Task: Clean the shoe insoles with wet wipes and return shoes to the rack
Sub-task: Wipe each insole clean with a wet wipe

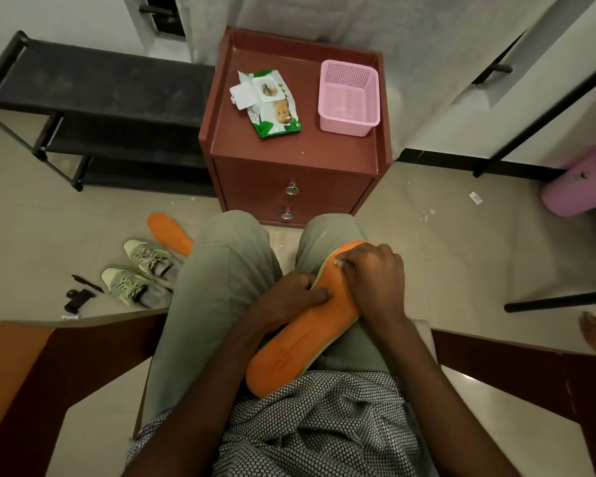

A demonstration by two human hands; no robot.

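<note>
Here both hands grip an orange insole point(310, 342) on the lap: left hand point(289, 297) pinching its edge, right hand point(372, 273) curled over its tip.

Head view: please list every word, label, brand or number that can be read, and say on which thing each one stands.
"Wet", partly seen and turned sideways: on the wet wipes pack on the red-brown cabinet.
Small embossed line along the orange insole that both hands hold on the lap: too small to read.
Pink basket, shoes, shoe rack: no readable text.
</note>
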